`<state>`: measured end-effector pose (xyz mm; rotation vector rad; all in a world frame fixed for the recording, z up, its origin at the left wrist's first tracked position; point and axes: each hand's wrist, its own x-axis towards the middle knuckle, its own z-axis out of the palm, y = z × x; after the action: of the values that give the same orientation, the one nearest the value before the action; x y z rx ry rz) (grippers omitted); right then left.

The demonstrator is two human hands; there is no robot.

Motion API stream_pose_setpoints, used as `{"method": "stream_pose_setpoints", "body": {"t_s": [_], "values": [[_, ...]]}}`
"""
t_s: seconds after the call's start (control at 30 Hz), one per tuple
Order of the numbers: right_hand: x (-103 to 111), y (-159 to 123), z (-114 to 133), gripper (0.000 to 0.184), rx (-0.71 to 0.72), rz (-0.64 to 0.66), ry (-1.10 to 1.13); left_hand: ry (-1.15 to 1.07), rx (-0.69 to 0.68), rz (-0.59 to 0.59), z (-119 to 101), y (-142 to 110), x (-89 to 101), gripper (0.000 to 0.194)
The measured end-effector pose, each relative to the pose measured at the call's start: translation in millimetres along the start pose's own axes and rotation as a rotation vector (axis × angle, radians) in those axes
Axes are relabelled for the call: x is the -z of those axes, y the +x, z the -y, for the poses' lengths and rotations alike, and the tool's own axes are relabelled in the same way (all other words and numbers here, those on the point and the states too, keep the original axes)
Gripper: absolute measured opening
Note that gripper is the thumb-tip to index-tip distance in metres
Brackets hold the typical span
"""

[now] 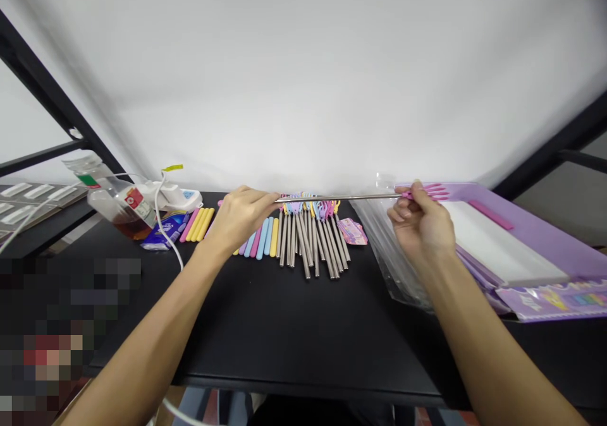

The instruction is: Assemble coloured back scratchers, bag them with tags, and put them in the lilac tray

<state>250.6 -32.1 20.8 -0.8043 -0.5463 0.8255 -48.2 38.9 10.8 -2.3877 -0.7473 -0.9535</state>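
Observation:
Stretched level between my two hands is a telescopic back scratcher (341, 197) with a thin metal rod and a pink hand-shaped head (435, 191). My right hand (422, 220) pinches it just below the pink head. Closed around the other end, my left hand (241, 214) hides most of what it grips. Behind the rod lie several metal rods (308, 243) with coloured hand-shaped heads, side by side on the black table (294, 325). Left of them is a row of blue, pink and yellow handles (265, 237), partly covered by my left hand, with more yellow handles (202, 224) farther left.
On the right stands an open purple box (545, 224) with a pink handle (490, 215) inside, beside clear plastic bags (389, 255). Small pink cards (352, 231) lie near the rods. At left are a tilted bottle (126, 208), a blue packet (165, 231) and a white power strip (177, 195) with cables.

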Motion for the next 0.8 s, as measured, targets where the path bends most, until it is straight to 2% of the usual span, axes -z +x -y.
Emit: {"method": "stream_pose_setpoints", "body": {"t_s": [0.07, 0.13, 0.23, 0.33, 0.5, 0.6, 0.67, 0.73, 0.8], "values": [[-3, -6, -8, 0.027, -0.044, 0.073, -0.037, -0.027, -0.058, -0.006, -9, 3, -3.1, 0.023], [-9, -15, -17, 0.025, -0.091, 0.221, -0.087, -0.050, -0.108, 0.002, -23, 7, -5.8, 0.026], [-17, -28, -28, 0.025, -0.087, 0.396, -0.155, -0.054, -0.079, 0.008, -37, 10, -6.7, 0.028], [-19, -36, -32, 0.028, -0.085, 0.437, -0.216, -0.058, -0.061, -0.006, -40, 11, -4.5, 0.029], [-25, -48, -48, 0.028, -0.093, 0.553, -0.284, -0.127, -0.129, 0.061, -48, 13, -5.2, 0.030], [-30, -50, -53, 0.029, -0.092, 0.525, -0.282, -0.138, -0.090, 0.053, -49, 12, -8.2, 0.029], [-30, -44, -45, 0.029, -0.142, 0.477, -0.262, -0.118, -0.051, 0.061, -42, 10, -8.9, 0.028], [-25, -32, -30, 0.026, -0.162, 0.328, -0.197, -0.069, 0.045, 0.076, -29, 7, -7.5, 0.022], [-17, -17, -13, 0.027, -0.103, 0.076, -0.068, 0.019, 0.211, 0.093, -12, 4, -4.5, 0.016]]}}
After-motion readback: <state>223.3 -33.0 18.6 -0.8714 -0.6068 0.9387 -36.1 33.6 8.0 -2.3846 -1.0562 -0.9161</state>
